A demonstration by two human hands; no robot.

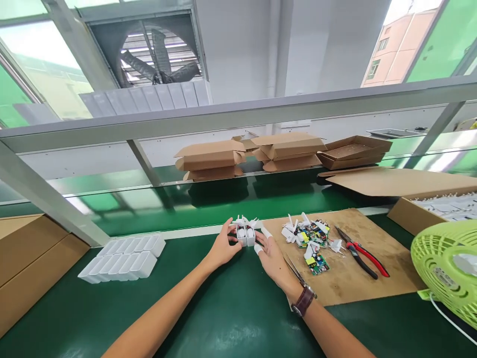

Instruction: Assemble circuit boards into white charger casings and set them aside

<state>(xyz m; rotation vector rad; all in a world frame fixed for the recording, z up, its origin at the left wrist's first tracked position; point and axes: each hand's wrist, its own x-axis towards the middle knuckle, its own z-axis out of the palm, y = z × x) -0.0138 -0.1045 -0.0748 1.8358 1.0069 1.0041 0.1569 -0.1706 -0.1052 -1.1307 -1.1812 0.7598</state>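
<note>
My left hand (222, 247) and my right hand (272, 258) meet at a small cluster of white charger casings (245, 232) standing on the green table. The left hand's fingers curl round the left side of the cluster and grip it. My right hand touches the right side with white finger cots on its fingertips; a thin metal tool lies under its palm. A wristwatch (303, 300) sits on the right wrist. Just right of the hands lies a pile of green circuit boards with white plug parts (308, 242) on a brown board.
Rows of white casings (124, 257) lie at the left. Red-handled pliers (360, 251) rest on the brown board (357, 278). A green fan (449, 266) stands at the right edge. Cardboard boxes (26, 253) sit left, folded cartons (212, 159) behind the conveyor.
</note>
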